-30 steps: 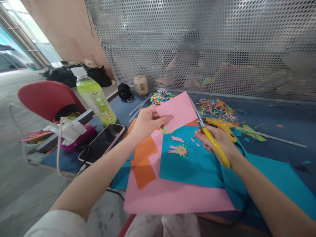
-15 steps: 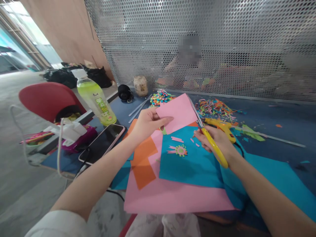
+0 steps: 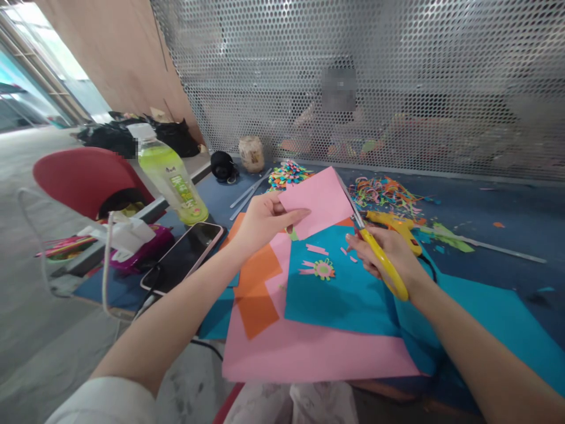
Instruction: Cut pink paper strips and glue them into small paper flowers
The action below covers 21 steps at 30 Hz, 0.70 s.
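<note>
My left hand (image 3: 261,221) pinches a small pink paper sheet (image 3: 320,200) and holds it up over the table. My right hand (image 3: 388,254) is closed on yellow-handled scissors (image 3: 379,256), whose blades run along the pink sheet's right edge. Below them lie a blue sheet (image 3: 344,288), an orange sheet (image 3: 256,282) and a large pink sheet (image 3: 304,353). A small pink and green paper flower (image 3: 321,269) and pink snippets rest on the blue sheet.
A green drink bottle (image 3: 172,176), a phone (image 3: 183,256) and a tissue pack (image 3: 128,238) sit at the left. A yellow glue gun (image 3: 395,227), coloured paper scraps (image 3: 384,191) and a jar (image 3: 251,153) lie further back. A perforated metal screen (image 3: 397,70) with a person behind it closes the far side.
Almost nothing has moved. The scissors and my right hand shifted slightly along the pink sheet's edge; my left hand keeps its hold.
</note>
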Tool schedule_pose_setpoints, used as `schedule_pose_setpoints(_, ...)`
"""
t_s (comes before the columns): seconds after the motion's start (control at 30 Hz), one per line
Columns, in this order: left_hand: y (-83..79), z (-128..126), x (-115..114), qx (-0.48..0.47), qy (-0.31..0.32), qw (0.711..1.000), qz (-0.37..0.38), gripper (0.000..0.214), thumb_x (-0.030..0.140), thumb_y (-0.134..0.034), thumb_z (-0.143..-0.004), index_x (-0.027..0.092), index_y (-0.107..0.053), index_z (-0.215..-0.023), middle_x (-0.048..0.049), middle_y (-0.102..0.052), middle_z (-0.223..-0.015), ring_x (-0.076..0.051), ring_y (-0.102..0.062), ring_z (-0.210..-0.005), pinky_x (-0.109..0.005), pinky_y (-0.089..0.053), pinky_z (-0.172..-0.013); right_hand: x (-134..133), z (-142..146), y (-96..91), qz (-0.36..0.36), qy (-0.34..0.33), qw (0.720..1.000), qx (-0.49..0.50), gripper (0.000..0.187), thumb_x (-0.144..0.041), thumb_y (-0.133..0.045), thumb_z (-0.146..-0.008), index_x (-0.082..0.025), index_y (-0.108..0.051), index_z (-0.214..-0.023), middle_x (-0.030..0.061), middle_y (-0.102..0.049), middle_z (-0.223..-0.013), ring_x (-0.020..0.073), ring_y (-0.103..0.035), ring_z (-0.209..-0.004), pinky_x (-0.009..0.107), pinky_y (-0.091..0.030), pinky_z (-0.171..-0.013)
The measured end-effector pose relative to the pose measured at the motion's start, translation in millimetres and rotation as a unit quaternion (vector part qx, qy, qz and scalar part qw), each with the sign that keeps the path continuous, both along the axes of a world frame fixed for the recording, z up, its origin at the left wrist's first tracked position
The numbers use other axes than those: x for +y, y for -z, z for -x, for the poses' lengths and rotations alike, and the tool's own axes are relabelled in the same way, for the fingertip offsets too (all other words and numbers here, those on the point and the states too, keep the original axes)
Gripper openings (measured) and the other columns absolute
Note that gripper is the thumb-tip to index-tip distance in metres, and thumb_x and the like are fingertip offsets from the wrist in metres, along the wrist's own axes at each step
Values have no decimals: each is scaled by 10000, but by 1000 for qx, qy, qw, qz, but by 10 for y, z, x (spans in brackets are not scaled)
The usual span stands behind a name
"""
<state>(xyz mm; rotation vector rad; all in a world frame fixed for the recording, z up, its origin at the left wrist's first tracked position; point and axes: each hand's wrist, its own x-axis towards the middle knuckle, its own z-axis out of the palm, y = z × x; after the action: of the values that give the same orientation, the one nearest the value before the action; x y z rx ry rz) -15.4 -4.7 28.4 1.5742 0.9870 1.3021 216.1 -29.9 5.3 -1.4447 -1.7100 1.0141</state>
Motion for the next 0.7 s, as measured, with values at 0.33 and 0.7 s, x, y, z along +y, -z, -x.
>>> schedule_pose_setpoints(0.33, -20, -21, -39, 11, 22, 1000, 19, 281, 322, -767, -608, 128, -645, -770, -5, -641, -604, -88, -557, -473, -209, -472, -445, 25, 33, -73, -21, -7, 1000, -17, 422, -581, -627, -683, -235, -403, -592, -48, -375, -447, 103, -350, -380, 260, -271, -348)
schedule_pose_setpoints(0.7, -2, -20, -25, 10, 32, 999, 17, 259, 321, -753, -631, 133, -645, -773, -8, -644, -620, -82, -552, -477, -205, -466, -453, -24, 54, -64, -4, 10, 1000, -15, 395, -545, -600, -724, -230, -403, -588, -60, -352, -421, 94, -325, -342, 256, -222, -350)
